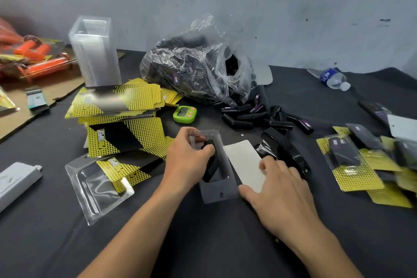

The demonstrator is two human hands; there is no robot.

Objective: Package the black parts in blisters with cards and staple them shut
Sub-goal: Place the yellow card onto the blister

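Observation:
A clear blister (pixel 216 192) lies open on the dark table in front of me, with a black part (pixel 212 165) sitting in its cavity. My left hand (pixel 188 160) grips the blister's far end, thumb on the black part. A card (pixel 244 161) lies white side up just right of the blister. My right hand (pixel 277 189) rests on that card's near edge with fingers spread. A black stapler (pixel 286 151) sits behind my right hand. Loose black parts (pixel 259 117) lie scattered beyond it.
Yellow-and-black cards (pixel 119 106) are stacked at left, with another blister holding a card (pixel 101 185) below them. A stack of clear blisters (pixel 94 52), a bag of black parts (pixel 198 67), a green timer (pixel 185 114), a water bottle (pixel 331 79) and finished packs (pixel 361 165) surround the work spot.

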